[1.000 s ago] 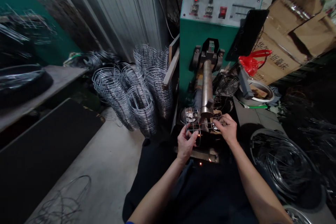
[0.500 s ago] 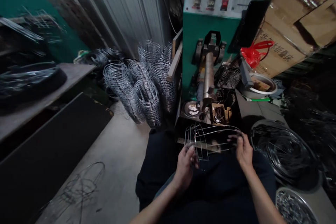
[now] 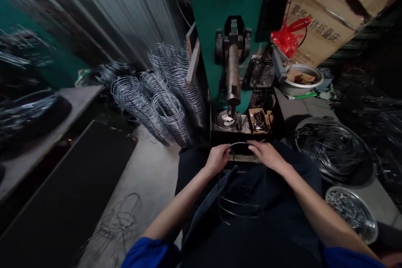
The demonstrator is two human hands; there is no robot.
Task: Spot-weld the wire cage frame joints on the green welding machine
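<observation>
Above my lap, a thin wire frame (image 3: 240,143) hangs between both hands, its upper edge curving from one hand to the other. Its lower wires show faintly against dark clothing. My left hand (image 3: 218,159) is closed round the left end of that upper wire. On the opposite side, my right hand (image 3: 265,153) grips the same wire with bent fingers. Just beyond the hands stands a green machine (image 3: 205,21) with a round metal arm (image 3: 233,69) pointing toward me. Below this arm lie a small round dish (image 3: 220,122) and a cardboard box of small parts (image 3: 257,120).
Stacks of wire baskets (image 3: 169,113) stand left of the machine. A dark board (image 3: 69,192) leans at the left. To the right are a tub of wire rods (image 3: 333,150), a metal bowl of small parts (image 3: 350,209), a white basin (image 3: 301,88) and a large carton (image 3: 326,29).
My hands have drawn closer together and turned the wire frame, so its lower part now hangs toward my lap. The head view has shifted downward and to the right.
</observation>
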